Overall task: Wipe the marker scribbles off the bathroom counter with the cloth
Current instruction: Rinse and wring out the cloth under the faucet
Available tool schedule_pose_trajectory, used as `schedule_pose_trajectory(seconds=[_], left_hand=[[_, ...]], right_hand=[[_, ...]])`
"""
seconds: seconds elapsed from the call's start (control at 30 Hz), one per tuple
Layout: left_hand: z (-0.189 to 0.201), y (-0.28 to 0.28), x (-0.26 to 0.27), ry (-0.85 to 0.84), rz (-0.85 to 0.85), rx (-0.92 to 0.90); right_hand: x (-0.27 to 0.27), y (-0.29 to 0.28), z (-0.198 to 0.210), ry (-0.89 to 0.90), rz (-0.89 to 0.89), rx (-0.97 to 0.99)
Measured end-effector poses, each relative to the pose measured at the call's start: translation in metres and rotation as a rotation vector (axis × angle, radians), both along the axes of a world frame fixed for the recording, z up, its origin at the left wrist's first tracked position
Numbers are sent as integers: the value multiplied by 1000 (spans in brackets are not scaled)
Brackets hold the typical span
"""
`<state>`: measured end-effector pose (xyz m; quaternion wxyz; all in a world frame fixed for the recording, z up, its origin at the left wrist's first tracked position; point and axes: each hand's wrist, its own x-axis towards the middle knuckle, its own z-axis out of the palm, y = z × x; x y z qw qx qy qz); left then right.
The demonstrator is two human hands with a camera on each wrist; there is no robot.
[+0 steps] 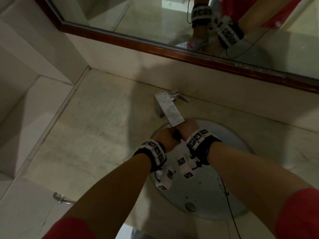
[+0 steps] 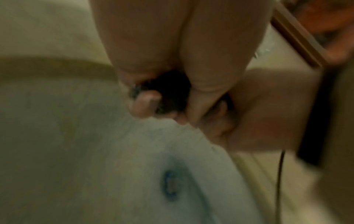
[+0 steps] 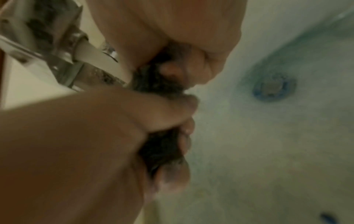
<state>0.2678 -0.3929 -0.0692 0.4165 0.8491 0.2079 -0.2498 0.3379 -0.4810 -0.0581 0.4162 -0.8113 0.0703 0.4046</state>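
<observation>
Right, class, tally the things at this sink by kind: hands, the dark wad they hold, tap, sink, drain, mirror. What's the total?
Hands: 2, left hand and right hand
Dark wad: 1
Tap: 1
Sink: 1
Drain: 1
Mirror: 1
Total: 7

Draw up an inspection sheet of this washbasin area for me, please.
Surface: pale stone countertop with a round basin sunk in; dark specks in the basin.
Job's things: dark wad under the faucet; a pale stream appears to run onto it.
Clutter: nothing seen.
Hands: left hand and right hand both grip the wad, close together.
Cables: thin black cable trails from the right wrist across the basin.
Surroundings: wood-framed mirror above; small metal fitting at lower left.
</observation>
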Motion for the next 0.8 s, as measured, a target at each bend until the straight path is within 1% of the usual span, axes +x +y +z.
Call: schedule_pose_trajectory(seconds=[0.1, 0.2, 0.23, 0.3, 0.33, 0.37, 0.4, 0.47, 0.5, 0.53, 0.57, 0.6, 0.63, 0.67, 0.7, 0.73, 0.77, 0.8], left_hand=[[-1, -6, -5, 148, 260, -390], [-4, -8, -13, 248, 397, -684], [-3, -8, -15, 278, 415, -769], [0, -6, -17, 322, 431, -902], [2, -5, -17, 325, 435, -937], [4, -4, -15, 322, 442, -942], [6, -2, -13, 319, 446, -931], [8, 2, -6, 303, 441, -885], [8, 5, -3, 279, 429, -840], [8, 8, 1, 235, 406, -764], [9, 11, 3, 172, 358, -648], [11, 14, 5, 107, 280, -507], [12, 16, 6, 44, 170, -350], [10, 17, 8, 3, 47, -193], [5, 19, 10, -23, -53, -45], [-1, 22, 11, -53, -111, 76], [-5, 23, 11, -77, -160, 182], [-10, 24, 11, -106, -212, 287]], right_hand=[[1, -1, -5, -46, 82, -60], [-2, -2, -8, -199, 188, -148], [-3, -3, -9, -203, 177, -103], [-1, -6, -7, -209, 219, -76], [2, -7, -9, -199, 220, -88], [4, -9, -6, -178, 221, -76], [6, -10, -7, -143, 184, -31], [11, -14, 1, 2, 89, 80], [14, -16, 3, 87, 76, 89], [17, -16, 3, 142, 107, 54], [19, -17, 6, 147, 135, 41], [21, -16, 9, 205, 123, 22], [22, -18, 12, 278, 38, 77], [26, -19, 10, 312, -45, 82], [28, -25, 9, 430, -99, 114], [31, -23, 0, 449, -13, 96], [26, -21, -4, 445, -45, 41], [20, -22, -26, 465, -178, -51]])
